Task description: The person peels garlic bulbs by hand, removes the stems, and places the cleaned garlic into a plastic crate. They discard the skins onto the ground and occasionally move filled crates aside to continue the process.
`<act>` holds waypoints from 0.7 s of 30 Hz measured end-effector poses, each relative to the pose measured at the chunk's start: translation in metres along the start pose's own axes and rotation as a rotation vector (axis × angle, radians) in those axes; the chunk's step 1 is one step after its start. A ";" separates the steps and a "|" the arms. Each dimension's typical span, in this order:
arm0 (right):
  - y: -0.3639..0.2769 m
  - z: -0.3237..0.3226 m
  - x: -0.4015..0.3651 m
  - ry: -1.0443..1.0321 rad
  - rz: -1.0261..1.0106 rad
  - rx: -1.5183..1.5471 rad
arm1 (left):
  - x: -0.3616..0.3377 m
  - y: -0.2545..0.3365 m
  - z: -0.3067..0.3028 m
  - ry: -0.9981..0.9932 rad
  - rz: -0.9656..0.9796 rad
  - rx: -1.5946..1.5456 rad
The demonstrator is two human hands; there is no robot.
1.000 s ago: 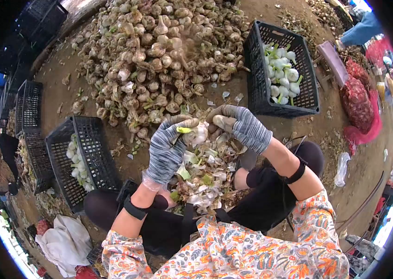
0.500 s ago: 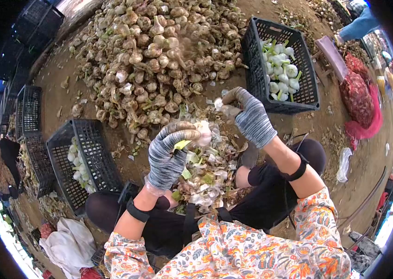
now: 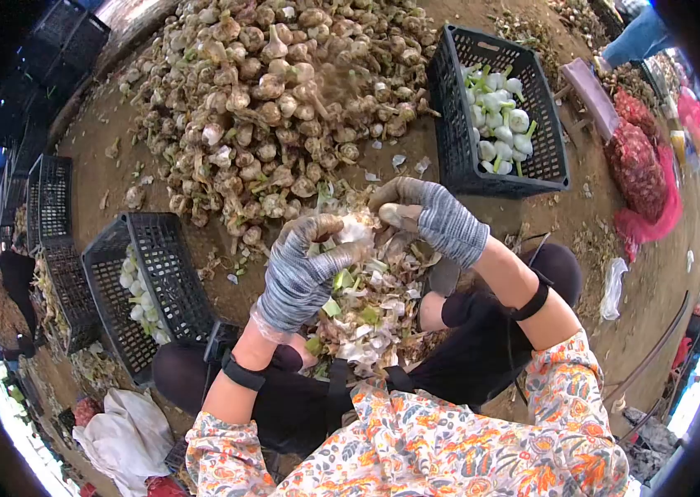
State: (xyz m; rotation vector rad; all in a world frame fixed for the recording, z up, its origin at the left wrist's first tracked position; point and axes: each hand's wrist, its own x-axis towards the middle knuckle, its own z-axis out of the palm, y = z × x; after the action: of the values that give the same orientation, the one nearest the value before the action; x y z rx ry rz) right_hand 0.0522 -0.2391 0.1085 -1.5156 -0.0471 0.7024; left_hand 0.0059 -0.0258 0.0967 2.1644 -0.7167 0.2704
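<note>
My left hand, in a grey knitted glove with brown fingertips, holds a garlic bulb between curled fingers and thumb. Only part of the pale bulb shows. Close on its right side is my right hand, gloved the same way, its thumb and fingers pinched on garlic skin at the bulb's edge. Below both hands, peeled garlic skins lie heaped between my legs.
A large pile of unpeeled garlic lies ahead. One black crate of white bulbs stands right of it, another crate at left. A red mesh sack lies at far right; a person's blue sleeve shows beyond.
My right hand has moved down and left, from apart to against the bulb. My left hand has turned and shifted slightly, and the green piece near its fingers no longer shows.
</note>
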 end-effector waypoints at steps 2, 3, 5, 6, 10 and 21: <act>-0.007 0.005 -0.004 0.019 0.039 0.047 | 0.004 0.003 -0.002 -0.007 0.010 0.044; -0.010 0.011 -0.007 0.044 0.081 0.102 | 0.002 0.001 0.000 -0.006 0.010 0.043; -0.005 0.017 -0.010 0.059 0.005 -0.009 | -0.002 -0.003 0.003 0.016 0.047 0.027; -0.004 0.016 -0.010 0.097 -0.278 -0.297 | -0.002 -0.003 0.002 -0.029 0.091 0.082; 0.017 -0.007 0.004 0.350 -0.364 -0.509 | -0.002 -0.002 -0.003 -0.013 0.029 -0.093; 0.007 0.022 -0.002 0.089 -0.261 -0.193 | -0.024 -0.030 0.014 0.407 -0.979 -2.163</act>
State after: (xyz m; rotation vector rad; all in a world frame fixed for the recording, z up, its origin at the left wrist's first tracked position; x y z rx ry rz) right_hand 0.0378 -0.2209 0.1051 -1.6859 -0.2463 0.4300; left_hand 0.0034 -0.0115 0.0582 0.1121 0.4044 -0.4473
